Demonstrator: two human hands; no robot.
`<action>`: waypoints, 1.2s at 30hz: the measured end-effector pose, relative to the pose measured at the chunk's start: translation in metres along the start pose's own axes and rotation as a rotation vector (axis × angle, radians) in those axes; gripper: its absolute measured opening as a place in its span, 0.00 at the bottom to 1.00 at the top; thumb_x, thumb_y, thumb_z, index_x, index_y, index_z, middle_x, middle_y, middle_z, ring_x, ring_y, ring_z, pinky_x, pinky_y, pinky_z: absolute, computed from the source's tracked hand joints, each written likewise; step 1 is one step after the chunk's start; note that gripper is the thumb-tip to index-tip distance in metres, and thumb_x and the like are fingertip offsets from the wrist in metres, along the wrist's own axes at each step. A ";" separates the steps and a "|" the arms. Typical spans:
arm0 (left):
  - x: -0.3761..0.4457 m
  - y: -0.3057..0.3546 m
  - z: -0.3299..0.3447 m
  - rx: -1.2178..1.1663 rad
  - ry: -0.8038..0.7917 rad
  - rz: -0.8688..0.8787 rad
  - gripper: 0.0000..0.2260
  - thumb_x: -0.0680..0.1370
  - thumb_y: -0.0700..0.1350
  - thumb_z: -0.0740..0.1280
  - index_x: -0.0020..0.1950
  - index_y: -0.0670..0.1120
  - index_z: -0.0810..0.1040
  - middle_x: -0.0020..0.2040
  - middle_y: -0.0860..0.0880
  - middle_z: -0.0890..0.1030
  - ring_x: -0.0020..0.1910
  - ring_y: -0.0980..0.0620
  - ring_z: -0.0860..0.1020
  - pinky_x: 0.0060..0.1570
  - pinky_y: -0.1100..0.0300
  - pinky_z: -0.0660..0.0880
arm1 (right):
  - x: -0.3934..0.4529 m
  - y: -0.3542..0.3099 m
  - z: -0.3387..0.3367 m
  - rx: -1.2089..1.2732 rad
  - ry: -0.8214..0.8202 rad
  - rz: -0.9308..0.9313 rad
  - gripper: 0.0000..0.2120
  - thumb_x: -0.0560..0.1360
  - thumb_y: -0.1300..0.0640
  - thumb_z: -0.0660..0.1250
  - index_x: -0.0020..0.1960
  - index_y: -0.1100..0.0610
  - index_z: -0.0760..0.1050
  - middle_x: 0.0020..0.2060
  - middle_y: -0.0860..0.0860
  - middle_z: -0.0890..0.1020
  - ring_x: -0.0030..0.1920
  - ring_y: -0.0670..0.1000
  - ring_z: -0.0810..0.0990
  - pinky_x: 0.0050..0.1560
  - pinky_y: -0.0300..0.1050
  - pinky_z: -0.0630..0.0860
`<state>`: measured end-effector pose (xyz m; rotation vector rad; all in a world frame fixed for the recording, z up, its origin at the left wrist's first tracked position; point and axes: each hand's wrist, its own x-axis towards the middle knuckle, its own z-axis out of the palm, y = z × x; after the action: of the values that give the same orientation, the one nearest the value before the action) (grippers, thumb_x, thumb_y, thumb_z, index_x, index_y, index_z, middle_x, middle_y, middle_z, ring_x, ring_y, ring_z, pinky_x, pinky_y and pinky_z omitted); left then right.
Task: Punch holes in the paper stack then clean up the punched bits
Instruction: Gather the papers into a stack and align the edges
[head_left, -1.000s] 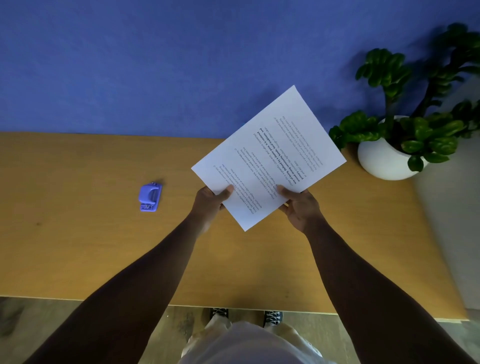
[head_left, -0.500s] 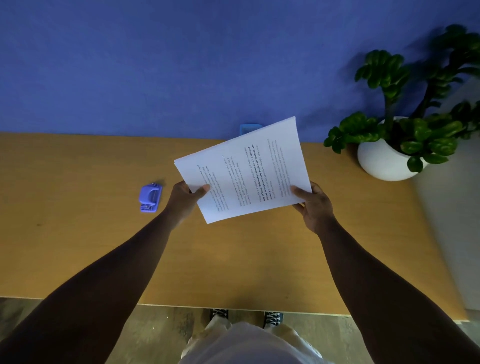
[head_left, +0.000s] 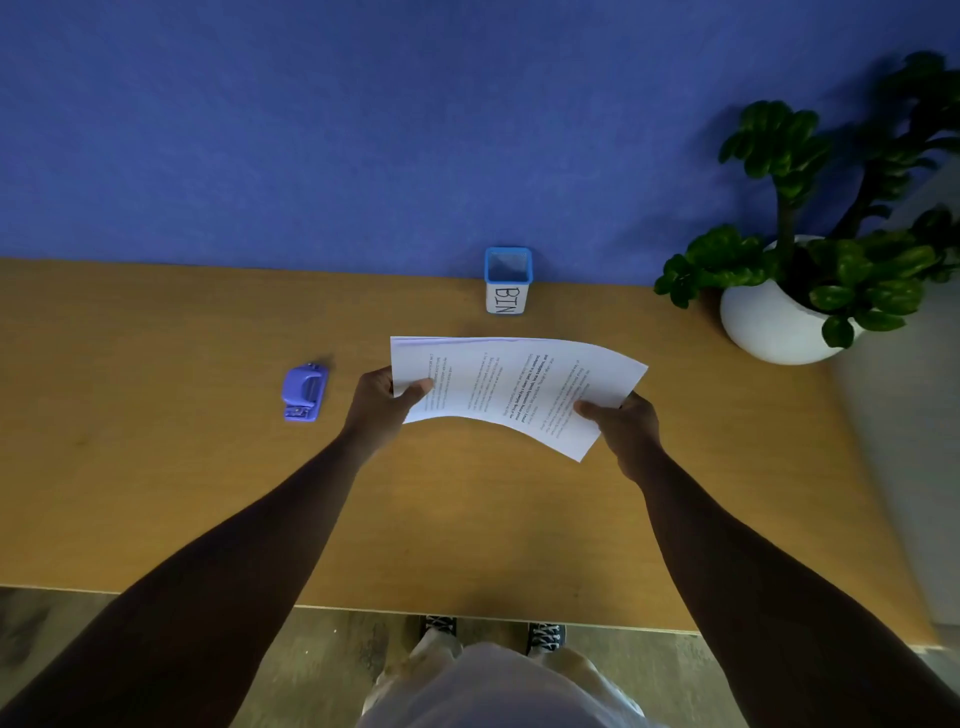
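- Paper stack (head_left: 511, 387): held over the wooden surface (head_left: 156, 493), printed side up, sagging in a curve between both hands; whether its far edge touches the surface can't be told.
- Left hand (head_left: 382, 402): grasping the stack's left end, thumb on top of the sheets.
- Right hand (head_left: 623, 423): grasping the stack's right near corner, thumb on top.
- Hole punch (head_left: 305, 391): purple, on the surface left of the stack, just beyond the left hand, apart from it.
- Bin (head_left: 508, 280): small blue-rimmed cup labelled "BIN", behind the stack, against the blue wall (head_left: 363, 130).
- Potted plant (head_left: 789, 291): white pot, right of the stack, well apart.
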<state>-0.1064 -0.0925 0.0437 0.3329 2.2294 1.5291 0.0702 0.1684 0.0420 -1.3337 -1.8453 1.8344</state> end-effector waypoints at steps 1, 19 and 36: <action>-0.002 -0.001 0.003 0.006 0.011 0.002 0.08 0.76 0.43 0.72 0.55 0.47 0.84 0.47 0.54 0.85 0.41 0.67 0.82 0.39 0.72 0.76 | -0.001 0.001 0.000 -0.016 0.014 -0.010 0.11 0.68 0.63 0.77 0.45 0.52 0.79 0.43 0.47 0.84 0.42 0.49 0.82 0.35 0.39 0.77; -0.021 -0.011 0.035 -0.042 0.064 -0.081 0.10 0.74 0.43 0.75 0.54 0.50 0.83 0.47 0.55 0.85 0.48 0.53 0.84 0.43 0.59 0.79 | -0.011 0.003 0.004 -0.102 0.053 -0.102 0.11 0.70 0.61 0.75 0.51 0.54 0.80 0.44 0.48 0.83 0.46 0.51 0.83 0.42 0.44 0.81; -0.010 -0.025 0.023 0.168 0.002 -0.168 0.18 0.74 0.45 0.74 0.63 0.45 0.80 0.57 0.47 0.83 0.54 0.48 0.81 0.57 0.52 0.79 | -0.008 0.003 0.002 -0.143 0.089 -0.080 0.14 0.70 0.59 0.75 0.55 0.58 0.79 0.46 0.51 0.83 0.40 0.48 0.81 0.33 0.39 0.77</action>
<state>-0.0859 -0.0869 0.0154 0.1867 2.3282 1.2609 0.0742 0.1610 0.0424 -1.3436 -1.9846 1.6041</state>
